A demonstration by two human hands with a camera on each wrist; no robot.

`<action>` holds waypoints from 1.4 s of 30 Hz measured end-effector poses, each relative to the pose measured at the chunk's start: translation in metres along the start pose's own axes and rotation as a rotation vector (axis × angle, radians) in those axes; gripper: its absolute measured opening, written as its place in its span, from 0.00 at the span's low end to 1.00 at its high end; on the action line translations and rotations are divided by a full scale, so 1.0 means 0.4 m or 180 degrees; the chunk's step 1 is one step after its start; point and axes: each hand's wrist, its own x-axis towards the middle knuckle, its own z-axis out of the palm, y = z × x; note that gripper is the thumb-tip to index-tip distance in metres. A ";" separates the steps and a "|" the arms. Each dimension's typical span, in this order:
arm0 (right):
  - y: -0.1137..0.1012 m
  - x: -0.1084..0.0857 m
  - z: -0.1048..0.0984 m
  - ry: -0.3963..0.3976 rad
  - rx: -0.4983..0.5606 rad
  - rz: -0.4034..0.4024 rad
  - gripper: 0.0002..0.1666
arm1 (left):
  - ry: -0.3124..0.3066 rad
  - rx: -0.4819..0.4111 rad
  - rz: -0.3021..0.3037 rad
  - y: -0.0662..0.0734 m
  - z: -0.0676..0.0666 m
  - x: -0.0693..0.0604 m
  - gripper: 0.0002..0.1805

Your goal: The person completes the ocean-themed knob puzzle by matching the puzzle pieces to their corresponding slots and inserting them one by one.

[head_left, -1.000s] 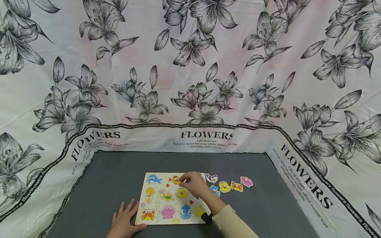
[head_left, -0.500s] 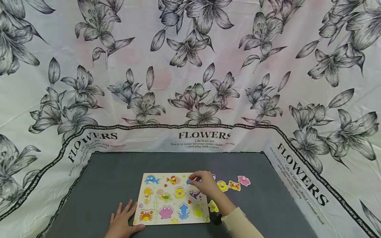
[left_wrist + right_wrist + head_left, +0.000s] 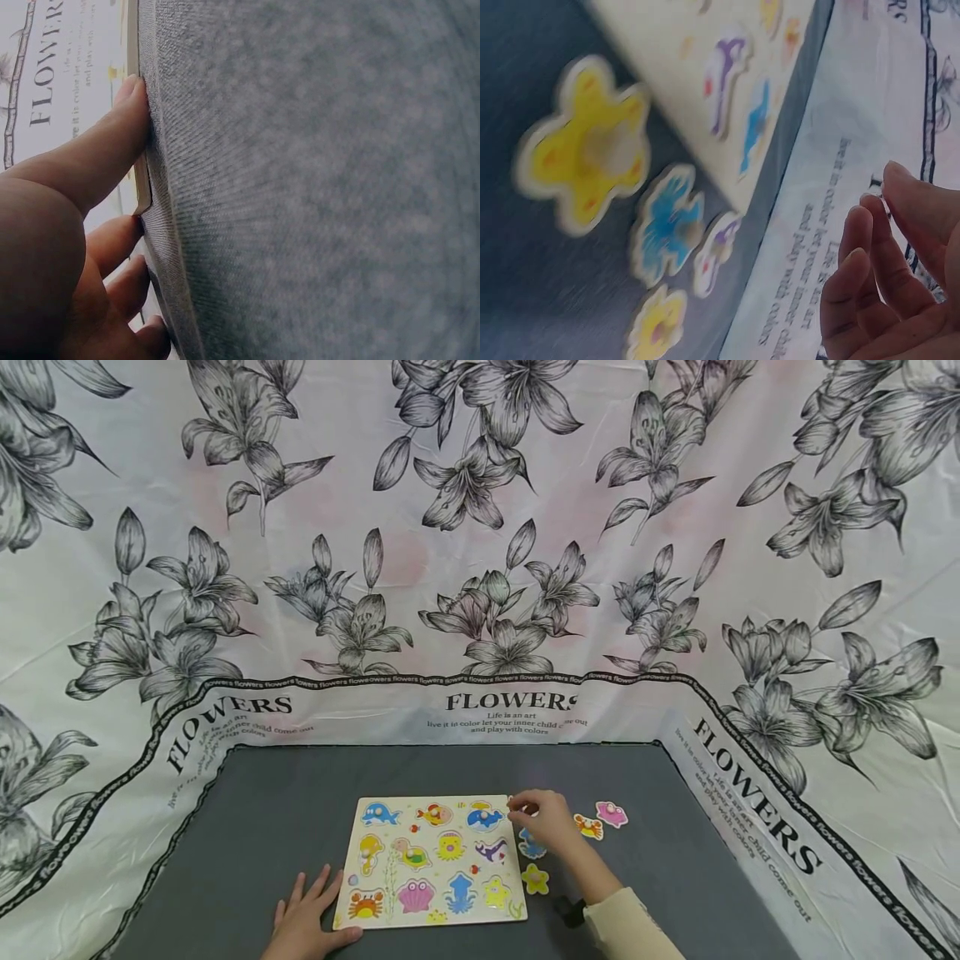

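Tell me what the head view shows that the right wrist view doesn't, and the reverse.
Only the head view shows the left hand at the board's near left corner, plus the loose orange crab and loose pink piece beyond the right hand.

Only the right wrist view shows a second loose yellow piece, near the blue one.

Both show the right hand, part or all of the board, the loose yellow star, the loose blue piece and the printed cloth.
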 end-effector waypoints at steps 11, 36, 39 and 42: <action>0.073 -0.013 -0.030 0.0230 -0.0010 0.0168 0.07 | -0.0010 -0.0047 -0.0012 0.001 -0.001 -0.001 0.64; 0.238 -0.013 -0.040 0.0198 -0.0123 0.0644 0.09 | -0.0059 -0.0078 -0.0047 0.004 -0.001 -0.002 0.63; 0.243 -0.011 -0.036 0.0206 -0.0121 0.0629 0.08 | -0.0048 -0.0069 -0.0047 0.006 0.000 -0.001 0.63; 0.245 -0.010 -0.033 0.0203 -0.0091 0.0563 0.08 | -0.0043 -0.0053 -0.0039 0.005 -0.001 -0.002 0.63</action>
